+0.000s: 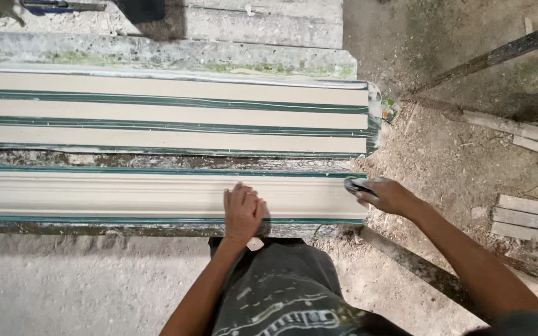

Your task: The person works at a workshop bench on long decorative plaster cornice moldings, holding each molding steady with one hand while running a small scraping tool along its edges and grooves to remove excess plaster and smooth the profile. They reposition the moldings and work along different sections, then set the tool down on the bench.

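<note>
A long pale moulded plaster strip (126,194) lies in a green-edged mould along the near side of the bench. My left hand (242,210) rests flat on it with the fingers together, pressing on its surface near the front edge. My right hand (386,195) is at the strip's right end, closed around a small dark flat tool (357,185) that touches the end of the strip. Behind it lies a wider mould (169,115) with three pale strips separated by green ridges.
A mossy concrete ledge (157,56) runs behind the moulds. Dirt ground spreads to the right with loose wooden planks (527,221) and a slanted pole (493,59). A wooden support (418,264) angles down under my right arm. My dark spattered trousers (281,292) press against the bench.
</note>
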